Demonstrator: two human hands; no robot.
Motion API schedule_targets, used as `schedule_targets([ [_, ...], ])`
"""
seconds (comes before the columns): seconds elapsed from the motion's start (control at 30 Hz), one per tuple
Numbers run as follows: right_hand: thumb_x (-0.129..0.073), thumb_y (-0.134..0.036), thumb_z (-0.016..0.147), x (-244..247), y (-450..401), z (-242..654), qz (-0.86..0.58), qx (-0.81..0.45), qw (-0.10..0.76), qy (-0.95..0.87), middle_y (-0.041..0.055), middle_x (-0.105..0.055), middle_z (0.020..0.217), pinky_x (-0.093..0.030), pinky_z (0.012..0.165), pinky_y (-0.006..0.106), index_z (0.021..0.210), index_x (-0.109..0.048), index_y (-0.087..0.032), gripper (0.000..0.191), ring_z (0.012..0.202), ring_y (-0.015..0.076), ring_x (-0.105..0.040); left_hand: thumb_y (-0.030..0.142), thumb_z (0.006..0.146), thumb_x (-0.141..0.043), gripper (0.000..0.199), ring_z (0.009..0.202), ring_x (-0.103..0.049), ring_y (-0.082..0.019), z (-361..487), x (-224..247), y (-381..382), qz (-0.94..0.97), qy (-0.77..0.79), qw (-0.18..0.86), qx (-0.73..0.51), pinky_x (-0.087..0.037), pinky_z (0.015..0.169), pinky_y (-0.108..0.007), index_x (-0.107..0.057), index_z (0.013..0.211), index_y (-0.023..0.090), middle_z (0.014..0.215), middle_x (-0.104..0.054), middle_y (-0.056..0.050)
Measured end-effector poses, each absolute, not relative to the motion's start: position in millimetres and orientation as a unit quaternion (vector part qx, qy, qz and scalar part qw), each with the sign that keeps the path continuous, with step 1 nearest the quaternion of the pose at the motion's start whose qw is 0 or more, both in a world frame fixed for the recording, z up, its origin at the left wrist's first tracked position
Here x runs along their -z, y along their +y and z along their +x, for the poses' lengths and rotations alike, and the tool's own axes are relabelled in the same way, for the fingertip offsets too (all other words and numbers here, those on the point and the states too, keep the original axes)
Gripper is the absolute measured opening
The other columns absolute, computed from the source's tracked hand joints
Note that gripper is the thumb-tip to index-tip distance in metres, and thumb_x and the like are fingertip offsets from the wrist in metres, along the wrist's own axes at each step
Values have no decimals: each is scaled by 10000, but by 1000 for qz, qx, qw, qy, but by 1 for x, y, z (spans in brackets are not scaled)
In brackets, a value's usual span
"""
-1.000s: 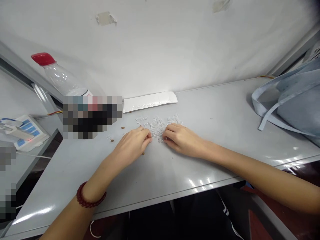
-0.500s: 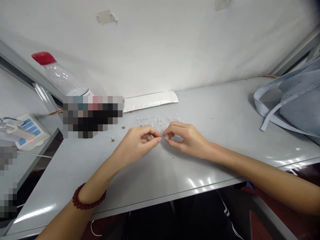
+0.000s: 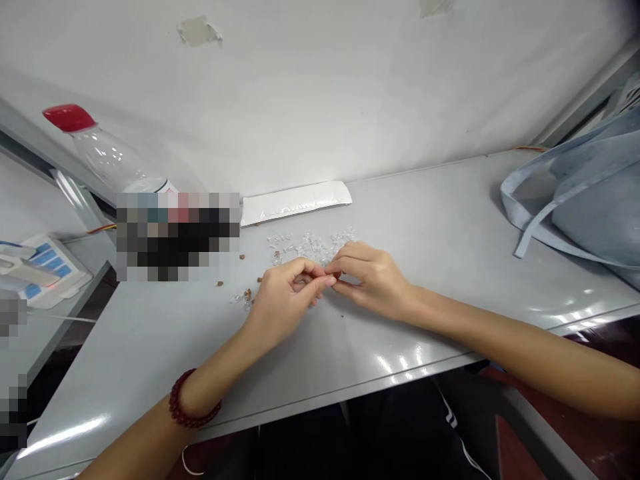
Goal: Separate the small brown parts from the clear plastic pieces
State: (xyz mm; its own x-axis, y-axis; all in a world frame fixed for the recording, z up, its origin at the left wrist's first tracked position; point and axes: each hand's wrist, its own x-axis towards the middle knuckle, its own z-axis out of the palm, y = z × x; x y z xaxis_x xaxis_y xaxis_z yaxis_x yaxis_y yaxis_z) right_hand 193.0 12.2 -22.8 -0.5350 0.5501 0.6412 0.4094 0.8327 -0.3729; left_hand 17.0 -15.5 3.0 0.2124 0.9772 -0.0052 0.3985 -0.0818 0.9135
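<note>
My left hand [image 3: 293, 293], with a dark red bead bracelet [image 3: 194, 403] on its wrist, pinches thumb and forefinger together at the middle of the table. Against its fingertips, my right hand [image 3: 367, 277] pinches too. Whatever lies between the fingers is too small and hidden to name. Just beyond them is a scatter of small clear plastic pieces [image 3: 310, 247]. Small brown bits [image 3: 247, 293] and a few more clear pieces lie to the left of my left hand.
A long white packet [image 3: 297, 203] lies along the wall. At the back left stands a clear bottle with a red cap [image 3: 69, 118], partly blurred out. A pale blue fabric bag [image 3: 595, 200] with straps sits at the right. Far left is a power strip [image 3: 55, 270].
My left hand has moved slightly right, and its fingertips now meet those of my right hand. More brown bits and clear pieces show to its left. The whole view has shifted slightly.
</note>
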Motion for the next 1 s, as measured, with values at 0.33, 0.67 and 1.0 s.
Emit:
schedule_targets([
  [0.33, -583, -154, 839, 19, 10, 195, -266, -107, 426, -858, 24, -650, 668, -477, 610, 264, 779, -655, -145, 94, 638, 126, -582, 259, 767, -689, 107, 557, -574, -89, 14, -10, -16, 634, 489, 474, -365, -512, 571, -215, -659, 739, 160, 662, -642, 14],
  [0.67, -587, -166, 849, 24, 10, 195, -269, -103, 410, -865, 44, -656, 687, -472, 610, 283, 785, -664, -126, 108, 641, 136, -576, 257, 801, -641, 110, 595, -551, -107, 18, -6, -19, 685, 519, 366, -357, -478, 557, -227, -636, 739, 167, 698, -624, -5],
  [1.0, -583, -155, 864, 13, 4, 192, -211, -94, 482, -845, 30, -663, 690, -503, 603, 272, 772, -633, -158, 104, 640, 121, -580, 362, 910, -486, 245, 617, -582, -96, 13, -15, -17, 704, 456, 484, -250, -485, 599, -199, -645, 916, 175, 652, -589, 30],
])
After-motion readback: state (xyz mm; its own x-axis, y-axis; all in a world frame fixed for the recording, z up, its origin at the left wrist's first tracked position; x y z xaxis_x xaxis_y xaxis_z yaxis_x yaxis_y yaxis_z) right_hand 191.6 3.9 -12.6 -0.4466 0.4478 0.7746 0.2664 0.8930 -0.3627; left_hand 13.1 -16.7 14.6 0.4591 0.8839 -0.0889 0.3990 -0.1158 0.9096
